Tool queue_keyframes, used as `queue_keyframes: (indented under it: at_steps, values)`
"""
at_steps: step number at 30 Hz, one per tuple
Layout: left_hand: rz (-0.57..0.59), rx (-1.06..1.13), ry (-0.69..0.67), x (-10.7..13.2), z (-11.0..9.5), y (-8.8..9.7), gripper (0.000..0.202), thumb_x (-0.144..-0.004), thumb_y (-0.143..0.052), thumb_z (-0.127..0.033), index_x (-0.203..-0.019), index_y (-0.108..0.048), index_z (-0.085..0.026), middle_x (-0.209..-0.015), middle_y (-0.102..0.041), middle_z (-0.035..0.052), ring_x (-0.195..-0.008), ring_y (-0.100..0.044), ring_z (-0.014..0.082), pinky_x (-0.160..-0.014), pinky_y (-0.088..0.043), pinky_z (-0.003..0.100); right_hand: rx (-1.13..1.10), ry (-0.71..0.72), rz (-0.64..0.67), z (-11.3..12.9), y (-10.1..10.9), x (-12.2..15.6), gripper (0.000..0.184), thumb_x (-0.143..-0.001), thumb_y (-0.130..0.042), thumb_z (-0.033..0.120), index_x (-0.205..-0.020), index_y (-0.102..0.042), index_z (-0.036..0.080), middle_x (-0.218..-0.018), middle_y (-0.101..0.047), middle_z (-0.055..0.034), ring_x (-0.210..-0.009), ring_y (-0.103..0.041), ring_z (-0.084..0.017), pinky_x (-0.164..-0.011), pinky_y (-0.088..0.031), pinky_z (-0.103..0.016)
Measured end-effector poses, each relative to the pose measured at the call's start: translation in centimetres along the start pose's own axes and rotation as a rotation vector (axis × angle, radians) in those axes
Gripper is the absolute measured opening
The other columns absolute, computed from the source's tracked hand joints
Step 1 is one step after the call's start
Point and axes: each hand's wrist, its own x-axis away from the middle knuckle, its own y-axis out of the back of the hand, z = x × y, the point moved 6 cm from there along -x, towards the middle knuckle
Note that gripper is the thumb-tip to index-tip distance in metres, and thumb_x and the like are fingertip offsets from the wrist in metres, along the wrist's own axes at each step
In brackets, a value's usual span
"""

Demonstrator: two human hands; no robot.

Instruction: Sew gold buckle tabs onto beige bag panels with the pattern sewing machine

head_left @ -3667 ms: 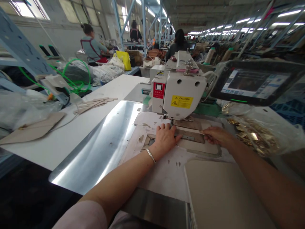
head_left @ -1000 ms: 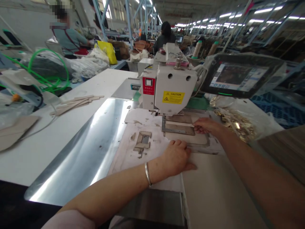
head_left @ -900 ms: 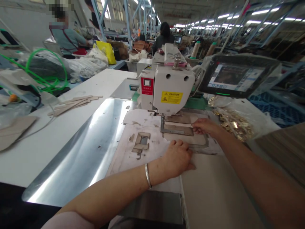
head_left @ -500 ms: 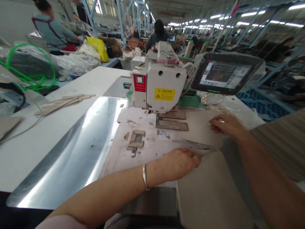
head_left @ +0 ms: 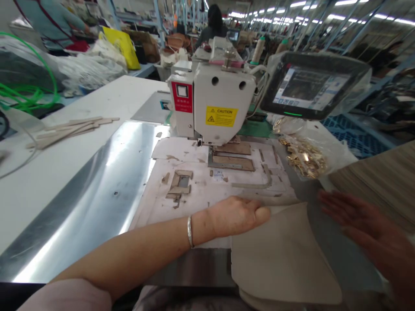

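My left hand (head_left: 244, 214), with a silver bangle at the wrist, is closed on the upper edge of a beige panel (head_left: 282, 255). The panel hangs over the near edge of the work surface, and at least one more layer shows beneath its lower edge. My right hand (head_left: 356, 220) is off the panel, to its right, fingers stretched out and blurred by motion. Beyond my left hand lies a pale sewing template (head_left: 201, 203) with taped-on guide strips. A sewing machine head (head_left: 223, 99) stands over its far part, above a U-shaped metal clamp (head_left: 231, 162).
A control screen (head_left: 313, 88) stands right of the machine. Below it lies a plastic bag of gold-coloured metal parts (head_left: 306, 160). Stacked brown panels (head_left: 379, 185) are at the right. A shiny metal plate (head_left: 97, 194) and beige strips (head_left: 71, 129) lie left. A person (head_left: 212, 26) sits beyond.
My right hand has let go of the beige material and moved right and nearer. The material has come off the template's right side, uncovering guide strips. My left hand keeps its grip.
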Motion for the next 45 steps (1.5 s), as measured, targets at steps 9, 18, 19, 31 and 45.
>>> queue_keyframes:
  at_steps: [9,18,19,31,45]
  values:
    - [0.010,0.000,0.132,0.3,0.7,-0.8,0.011,-0.099,-0.040,-0.013,-0.105,-0.049,-0.016,-0.090,-0.064,0.0053,-0.074,-0.068,0.0181,-0.056,-0.051,0.026,0.170,0.048,-0.004,-0.4,-8.6,-0.8,0.040,-0.073,-0.071,0.049,-0.102,-0.060,0.024,-0.093,-0.069,-0.0063,-0.078,-0.064,-0.022,-0.070,-0.053,-0.031]
    - [0.068,0.131,0.585,2.6,5.4,1.0,0.009,-0.095,-0.043,-0.012,-0.101,-0.045,-0.019,-0.083,-0.067,0.0056,-0.080,-0.070,0.0224,-0.068,-0.052,0.029,0.408,0.196,-0.049,3.7,-13.6,-0.1,0.028,-0.085,-0.060,0.052,-0.079,-0.061,0.025,-0.073,-0.063,-0.0043,-0.073,-0.061,-0.022,-0.064,-0.045,-0.029]
    - [0.065,0.157,0.608,2.8,5.7,1.3,0.008,-0.095,-0.042,-0.014,-0.101,-0.045,-0.019,-0.084,-0.067,0.0058,-0.081,-0.070,0.0228,-0.069,-0.052,0.030,0.369,0.182,-0.035,3.8,-13.9,-0.2,0.027,-0.084,-0.061,0.051,-0.081,-0.060,0.025,-0.072,-0.063,-0.0037,-0.073,-0.061,-0.021,-0.063,-0.045,-0.028]
    - [0.073,1.087,0.405,1.4,2.6,1.9,0.050,-0.103,-0.029,-0.053,-0.126,-0.054,-0.017,-0.104,-0.071,0.0093,-0.092,-0.070,0.0214,-0.078,-0.056,0.035,-0.304,-0.250,-0.114,-0.1,-9.3,-0.1,0.054,-0.073,-0.061,0.070,-0.103,-0.045,0.028,-0.083,-0.065,-0.0037,-0.061,-0.062,-0.020,-0.050,-0.050,-0.028]
    - [0.019,0.200,-0.054,1.4,-3.2,0.0,0.078,-0.081,-0.063,-0.072,-0.135,-0.058,-0.016,-0.141,-0.057,0.0151,-0.135,-0.046,0.0366,-0.118,-0.027,0.058,-0.151,-0.452,-0.107,-1.0,-1.1,-8.9,0.021,-0.080,-0.063,0.022,-0.101,-0.065,0.023,-0.079,-0.070,-0.0073,-0.056,-0.062,-0.019,-0.052,-0.050,-0.028]
